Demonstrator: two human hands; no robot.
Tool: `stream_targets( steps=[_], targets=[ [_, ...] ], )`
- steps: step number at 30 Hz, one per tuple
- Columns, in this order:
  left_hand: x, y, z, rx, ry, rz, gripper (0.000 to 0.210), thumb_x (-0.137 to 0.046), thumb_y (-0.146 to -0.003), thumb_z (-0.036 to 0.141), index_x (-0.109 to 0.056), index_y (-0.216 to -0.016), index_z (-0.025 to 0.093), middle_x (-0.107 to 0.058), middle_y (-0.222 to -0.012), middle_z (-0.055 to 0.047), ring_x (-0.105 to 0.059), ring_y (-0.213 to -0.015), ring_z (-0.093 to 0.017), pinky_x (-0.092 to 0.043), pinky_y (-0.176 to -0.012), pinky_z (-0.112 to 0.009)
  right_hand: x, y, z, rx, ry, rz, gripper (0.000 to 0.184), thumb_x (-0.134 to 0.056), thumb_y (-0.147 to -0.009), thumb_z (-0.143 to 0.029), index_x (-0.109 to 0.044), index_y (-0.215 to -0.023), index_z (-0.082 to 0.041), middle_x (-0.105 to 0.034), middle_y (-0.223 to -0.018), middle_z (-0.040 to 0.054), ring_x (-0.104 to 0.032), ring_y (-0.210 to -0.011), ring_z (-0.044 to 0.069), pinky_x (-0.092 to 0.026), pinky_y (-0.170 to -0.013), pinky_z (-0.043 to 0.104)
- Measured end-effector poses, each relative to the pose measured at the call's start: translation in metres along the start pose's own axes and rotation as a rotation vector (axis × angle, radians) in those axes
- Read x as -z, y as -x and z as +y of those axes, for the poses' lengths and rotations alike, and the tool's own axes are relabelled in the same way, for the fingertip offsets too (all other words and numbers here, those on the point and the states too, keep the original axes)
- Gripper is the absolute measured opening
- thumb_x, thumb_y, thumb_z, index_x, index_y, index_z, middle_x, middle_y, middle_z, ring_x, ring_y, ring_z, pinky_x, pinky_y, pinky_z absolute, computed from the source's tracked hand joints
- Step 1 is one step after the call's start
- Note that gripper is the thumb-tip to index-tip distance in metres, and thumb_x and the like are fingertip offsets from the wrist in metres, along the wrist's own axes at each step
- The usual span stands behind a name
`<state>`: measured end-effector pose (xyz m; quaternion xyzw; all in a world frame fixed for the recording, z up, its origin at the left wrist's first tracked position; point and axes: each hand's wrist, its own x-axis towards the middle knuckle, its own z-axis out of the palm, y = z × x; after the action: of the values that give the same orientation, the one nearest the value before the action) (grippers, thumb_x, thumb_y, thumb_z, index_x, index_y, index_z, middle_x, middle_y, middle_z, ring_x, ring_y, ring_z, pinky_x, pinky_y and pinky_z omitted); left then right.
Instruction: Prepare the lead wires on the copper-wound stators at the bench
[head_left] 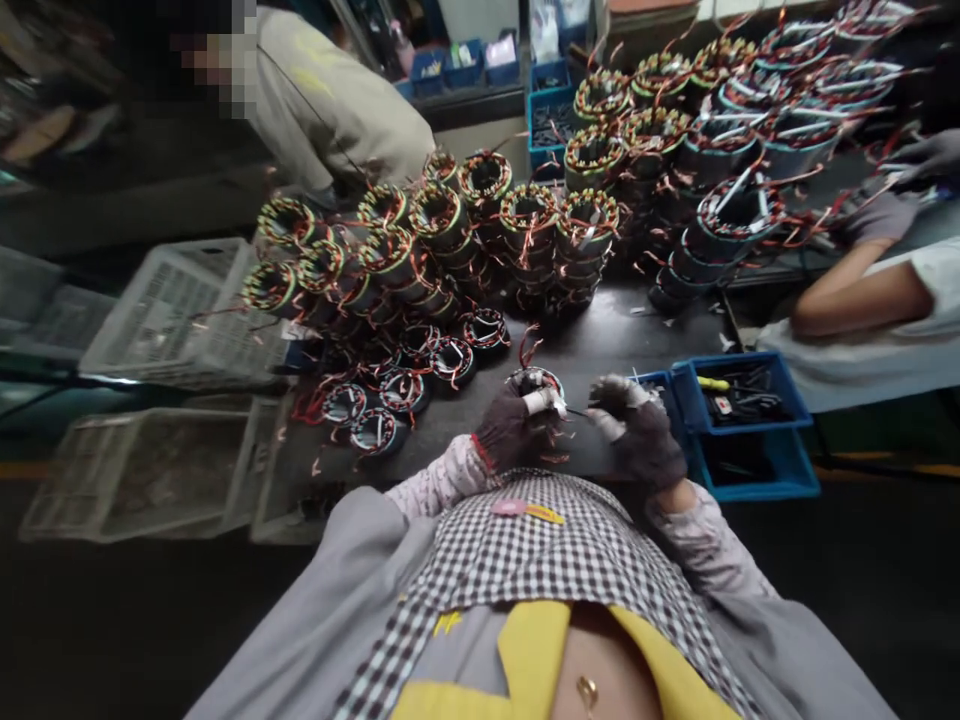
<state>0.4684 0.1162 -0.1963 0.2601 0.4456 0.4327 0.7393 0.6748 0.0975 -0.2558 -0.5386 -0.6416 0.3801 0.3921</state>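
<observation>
My left hand [511, 425], in a dark glove with pale wrapped fingertips, grips a small wound motor stator [553, 380] at the table's front edge. Reddish wires rise from the stator's far side, and more wire ends show below it. Just to the right, my right hand [643, 430], gloved the same way, has its thumb and fingers pinched together. A thin dark strand runs between those fingertips and the stator; what exactly they hold is too small to make out.
Small stators [401, 388] lie left on the dark table [600, 335]. Taller stator stacks [529, 235] fill the back. Blue bins [739, 395] stand right, plastic crates [176, 315] left. A co-worker's gloved hand [885, 215] works at the right; another person's sleeve [345, 90] shows behind.
</observation>
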Motion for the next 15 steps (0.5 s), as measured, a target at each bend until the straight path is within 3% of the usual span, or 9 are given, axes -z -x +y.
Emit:
stream_targets(
  steps=[3,6,11,15],
  targets=[
    [-0.006,0.001,-0.004,0.104,0.086,-0.025,0.045,-0.1,-0.065,0.026,-0.068,-0.097,0.017,-0.071,-0.082,-0.001,-0.068,-0.068,-0.014,-0.056,-0.067,-0.027,0.004,0.005,-0.037,0.104,0.008,-0.078,0.027,-0.063,-0.1,-0.04,-0.075,-0.118,-0.024,-0.077,-0.108,0.0092,-0.075,-0.103,0.027,-0.062,-0.098,0.045],
    [-0.002,0.001,-0.002,0.211,0.137,-0.064,0.05,-0.101,-0.062,0.022,-0.067,-0.099,0.016,-0.072,-0.085,-0.003,-0.072,-0.072,-0.017,-0.059,-0.068,-0.028,0.01,0.013,-0.041,0.036,-0.007,0.053,0.022,-0.065,-0.098,-0.041,-0.077,-0.1,-0.024,-0.076,-0.1,0.009,-0.073,-0.097,0.026,-0.062,-0.094,0.045],
    [0.011,0.003,0.006,0.155,0.151,-0.055,0.043,-0.098,-0.065,0.017,-0.067,-0.094,0.014,-0.071,-0.086,-0.002,-0.071,-0.072,-0.013,-0.062,-0.071,-0.025,0.028,0.032,0.013,-0.36,-0.234,0.409,0.034,-0.079,-0.081,-0.05,-0.074,-0.098,-0.022,-0.077,-0.096,0.0071,-0.07,-0.083,0.023,-0.061,-0.086,0.045],
    [0.013,0.012,0.012,0.16,0.274,-0.065,0.032,-0.086,-0.081,0.025,-0.069,-0.106,0.015,-0.078,-0.103,-0.01,-0.077,-0.088,-0.022,-0.065,-0.089,-0.04,0.035,0.033,0.052,-0.559,-0.093,0.322,0.019,-0.079,-0.072,-0.038,-0.073,-0.082,-0.023,-0.072,-0.082,0.0049,-0.067,-0.084,0.024,-0.054,-0.084,0.039]
  ],
)
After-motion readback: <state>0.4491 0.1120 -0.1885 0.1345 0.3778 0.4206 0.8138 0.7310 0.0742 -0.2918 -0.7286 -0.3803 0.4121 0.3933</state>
